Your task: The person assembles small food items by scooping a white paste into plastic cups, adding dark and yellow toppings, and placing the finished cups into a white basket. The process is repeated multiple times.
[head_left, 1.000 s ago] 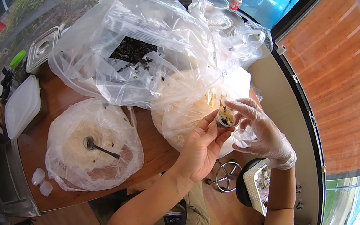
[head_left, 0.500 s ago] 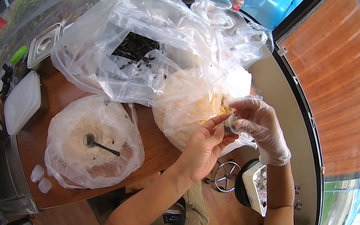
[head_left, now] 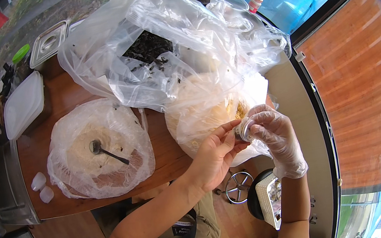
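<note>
A small clear plastic cup (head_left: 243, 131) is held between both hands; whatever is inside is too small to make out. My bare left hand (head_left: 215, 148) pinches one side with its fingertips. My right hand (head_left: 277, 137), in a clear disposable glove, closes thumb and fingers on the opposite side. Just beyond the hands lies a clear bag of yellow crumbs (head_left: 188, 112). Behind it, a large clear bag (head_left: 107, 43) gapes over dark dried flakes (head_left: 147, 47). Left of my forearm, an open bag of pale powder (head_left: 82, 148) holds a black spoon (head_left: 113, 155).
Two small translucent cups (head_left: 42, 187) lie at the wooden table's (head_left: 160, 147) left edge. A lidded plastic box (head_left: 24, 106), a steel pan (head_left: 48, 44) and a metal sink (head_left: 8, 193) stand at left. Below right are a white basket (head_left: 266, 201) and a wheeled stool base (head_left: 239, 187).
My gloved fingers have shifted around the small cup, which has turned slightly and shows its rim more. Both hands stay in almost the same place. The whole view has shifted a little.
</note>
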`<action>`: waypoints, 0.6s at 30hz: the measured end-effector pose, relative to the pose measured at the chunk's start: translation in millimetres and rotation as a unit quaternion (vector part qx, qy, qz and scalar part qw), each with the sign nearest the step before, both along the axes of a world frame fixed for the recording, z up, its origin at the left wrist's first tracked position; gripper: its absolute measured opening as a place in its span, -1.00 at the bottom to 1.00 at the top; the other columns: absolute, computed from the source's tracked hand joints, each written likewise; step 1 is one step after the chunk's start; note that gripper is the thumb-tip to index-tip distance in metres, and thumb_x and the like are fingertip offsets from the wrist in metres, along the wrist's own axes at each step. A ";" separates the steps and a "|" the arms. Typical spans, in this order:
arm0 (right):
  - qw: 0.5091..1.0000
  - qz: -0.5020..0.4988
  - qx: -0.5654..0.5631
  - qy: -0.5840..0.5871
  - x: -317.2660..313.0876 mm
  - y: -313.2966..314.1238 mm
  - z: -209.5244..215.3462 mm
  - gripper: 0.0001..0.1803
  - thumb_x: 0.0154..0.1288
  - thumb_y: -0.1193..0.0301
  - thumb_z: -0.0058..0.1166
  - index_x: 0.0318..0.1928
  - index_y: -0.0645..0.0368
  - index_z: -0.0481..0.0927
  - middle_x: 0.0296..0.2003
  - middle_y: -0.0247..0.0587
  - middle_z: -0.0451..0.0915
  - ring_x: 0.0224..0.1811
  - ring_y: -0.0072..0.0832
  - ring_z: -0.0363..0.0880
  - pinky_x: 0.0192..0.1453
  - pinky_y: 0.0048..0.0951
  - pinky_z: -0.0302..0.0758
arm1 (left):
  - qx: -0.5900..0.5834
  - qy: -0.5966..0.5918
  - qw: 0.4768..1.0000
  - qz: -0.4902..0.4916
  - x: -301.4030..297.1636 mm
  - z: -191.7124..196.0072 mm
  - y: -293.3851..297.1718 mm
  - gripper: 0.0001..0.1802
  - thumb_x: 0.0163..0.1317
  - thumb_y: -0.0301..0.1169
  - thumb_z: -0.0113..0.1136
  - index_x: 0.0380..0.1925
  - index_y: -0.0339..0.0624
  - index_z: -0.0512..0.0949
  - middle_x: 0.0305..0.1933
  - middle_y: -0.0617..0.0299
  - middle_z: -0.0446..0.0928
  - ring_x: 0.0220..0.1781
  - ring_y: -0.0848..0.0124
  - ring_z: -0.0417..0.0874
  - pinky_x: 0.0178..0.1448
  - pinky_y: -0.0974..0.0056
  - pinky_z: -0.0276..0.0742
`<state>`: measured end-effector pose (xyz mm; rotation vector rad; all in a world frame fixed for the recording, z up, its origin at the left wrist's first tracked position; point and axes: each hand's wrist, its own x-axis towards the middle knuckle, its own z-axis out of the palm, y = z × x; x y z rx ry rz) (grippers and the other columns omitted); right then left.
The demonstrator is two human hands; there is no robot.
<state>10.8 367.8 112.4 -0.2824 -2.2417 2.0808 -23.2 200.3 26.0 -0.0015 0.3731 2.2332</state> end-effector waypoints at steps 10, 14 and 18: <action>0.998 -0.052 0.002 -0.045 -4.3 -16.4 -5.7 -0.46 0.27 0.47 0.54 0.21 0.35 0.64 -0.13 -0.24 0.70 -0.14 -0.55 0.71 0.05 -0.46 0.64 | -0.053 0.038 0.997 0.030 -0.5 5.2 -2.2 -0.51 0.71 -0.34 0.01 0.51 -0.32 0.37 0.29 0.18 0.60 0.22 0.43 0.62 0.50 0.31 0.50; 0.997 -0.074 -0.001 0.028 -1.2 -26.3 -12.0 -0.34 0.32 0.55 0.44 0.37 0.52 0.50 -0.23 -0.24 0.65 -0.19 -0.53 0.70 -0.04 -0.51 0.65 | -0.081 0.053 0.994 0.040 0.6 8.9 -2.8 -0.44 0.70 -0.32 0.05 0.56 -0.35 0.31 0.29 0.16 0.59 0.25 0.48 0.61 0.45 0.35 0.52; 0.998 -0.049 0.030 -0.016 0.9 -24.3 -16.2 -0.29 0.34 0.54 0.42 0.44 0.51 0.45 -0.23 -0.30 0.63 -0.17 -0.58 0.64 -0.04 -0.54 0.59 | -0.222 0.174 0.958 0.053 3.9 9.8 -9.8 -0.44 0.66 -0.37 0.12 0.56 -0.30 0.35 0.31 0.14 0.59 0.33 0.46 0.58 0.46 0.33 0.49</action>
